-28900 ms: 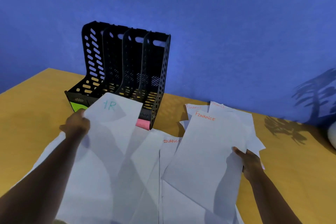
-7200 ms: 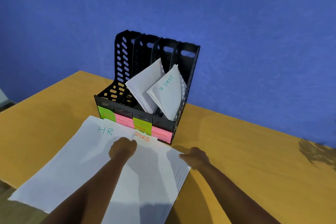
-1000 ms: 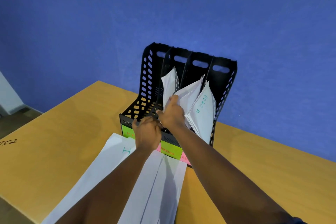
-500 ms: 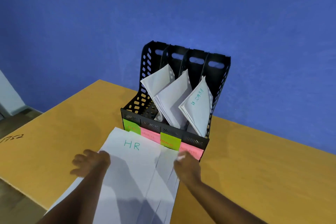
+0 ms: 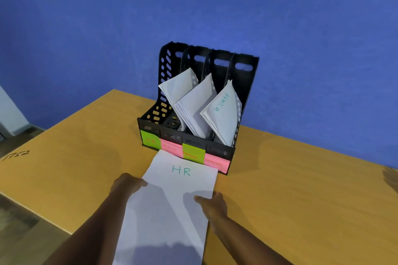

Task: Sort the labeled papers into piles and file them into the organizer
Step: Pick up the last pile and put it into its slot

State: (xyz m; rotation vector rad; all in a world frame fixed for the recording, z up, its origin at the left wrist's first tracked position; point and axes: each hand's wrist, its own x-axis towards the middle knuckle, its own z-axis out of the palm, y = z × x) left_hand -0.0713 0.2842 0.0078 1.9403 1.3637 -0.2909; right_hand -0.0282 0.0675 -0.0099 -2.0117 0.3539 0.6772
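Since half a second ago the loose HR sheets have been squared into one neat HR stack (image 5: pixel 172 206), and both hands have closed in on its edges. The left hand (image 5: pixel 126 185) curls its fingers onto the stack's left edge; the right hand (image 5: pixel 212 204) grips the right edge, thumb lying on top of the paper. The stack is white, marked "HR" in green just beyond the fingertips, its far end touching the black organizer (image 5: pixel 198 114). Three right slots hold slanted papers; the leftmost, labelled HR, is empty. Everything rests on a yellow-brown table (image 5: pixel 301 189) against a blue wall (image 5: pixel 86 28).
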